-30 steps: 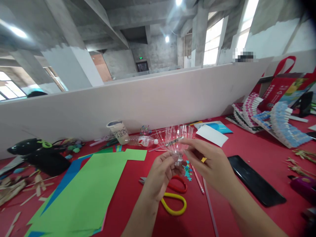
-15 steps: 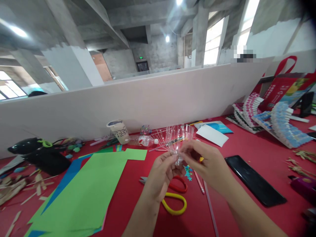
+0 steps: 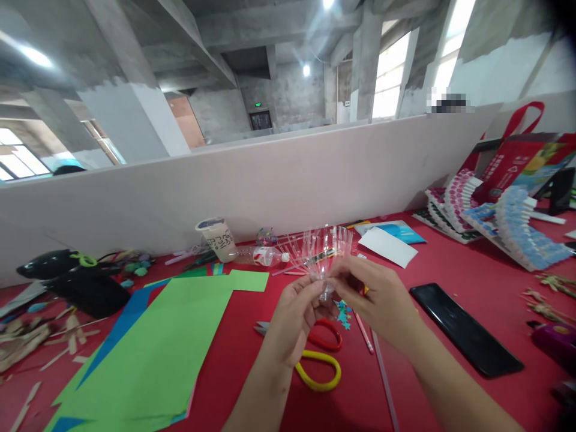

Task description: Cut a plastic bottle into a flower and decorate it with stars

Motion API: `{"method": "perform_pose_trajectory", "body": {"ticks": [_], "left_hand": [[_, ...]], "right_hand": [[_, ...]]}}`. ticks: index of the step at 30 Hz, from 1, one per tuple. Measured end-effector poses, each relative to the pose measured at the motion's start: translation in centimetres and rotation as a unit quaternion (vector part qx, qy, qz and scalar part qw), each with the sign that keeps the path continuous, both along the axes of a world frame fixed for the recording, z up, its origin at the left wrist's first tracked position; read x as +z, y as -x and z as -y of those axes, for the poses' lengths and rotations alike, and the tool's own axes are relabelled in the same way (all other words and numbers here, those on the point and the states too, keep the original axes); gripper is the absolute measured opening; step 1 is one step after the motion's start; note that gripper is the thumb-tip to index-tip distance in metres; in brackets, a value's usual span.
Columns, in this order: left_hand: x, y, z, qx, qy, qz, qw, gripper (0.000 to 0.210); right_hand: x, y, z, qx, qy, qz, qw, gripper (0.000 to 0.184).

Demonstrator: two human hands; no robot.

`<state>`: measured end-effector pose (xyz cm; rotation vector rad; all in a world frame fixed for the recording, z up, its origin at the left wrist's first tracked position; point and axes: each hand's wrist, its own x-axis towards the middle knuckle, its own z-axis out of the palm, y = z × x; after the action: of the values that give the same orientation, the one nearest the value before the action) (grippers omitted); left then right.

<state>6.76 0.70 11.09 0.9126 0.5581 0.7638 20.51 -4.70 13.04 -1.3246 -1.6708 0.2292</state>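
A clear plastic bottle piece (image 3: pixel 324 246), cut into many thin strips that fan outward, is held up over the table with its neck downward. My left hand (image 3: pixel 299 309) is closed around the neck end from the left. With its fingers pinched, my right hand (image 3: pixel 371 288) grips the piece at the base of the strips on the right side. Below my hands lie scissors (image 3: pixel 319 372) with one red and one yellow handle, partly hidden by my left forearm. Small blue-green stars (image 3: pixel 344 317) are scattered just under the bottle piece.
Green paper sheets (image 3: pixel 162 348) cover the left of the red table. A phone (image 3: pixel 465 329) lies at right. Behind stand a paper cup (image 3: pixel 216 240) and a lying plastic bottle (image 3: pixel 258 256), before a white partition (image 3: pixel 288 174). Folded paper pieces (image 3: pixel 517 222) are at far right.
Almost nothing differs. Both hands keep their hold on the bottle piece, and its strips sit nearly as before. The whole view has shifted very slightly.
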Motion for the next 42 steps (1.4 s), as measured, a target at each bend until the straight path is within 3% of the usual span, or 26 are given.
{"method": "perform_pose_trajectory", "body": {"ticks": [12,19,29,37,42], "left_hand": [[-0.2,0.0,0.0,0.008,-0.018,-0.003,1.0,0.009],[0.7,-0.5,0.5,0.047,-0.04,0.006,0.998,0.006],[0.9,0.1,0.3,0.103,-0.098,0.012,0.99,0.017],[0.9,-0.2,0.4,0.059,-0.085,0.008,0.995,0.007],[0.6,0.0,0.3,0.044,-0.06,-0.01,0.997,0.01]], "right_hand": [[-0.1,-0.2,-0.1,-0.004,0.036,-0.019,0.999,0.01],[0.4,-0.1,0.4,0.015,0.037,-0.032,0.999,0.009],[0.9,-0.7,1.2,0.044,-0.027,0.001,0.999,0.012],[0.7,-0.6,1.0,0.027,-0.029,-0.005,0.999,0.012],[0.9,-0.7,1.1,0.008,-0.053,-0.015,0.998,0.023]]}}
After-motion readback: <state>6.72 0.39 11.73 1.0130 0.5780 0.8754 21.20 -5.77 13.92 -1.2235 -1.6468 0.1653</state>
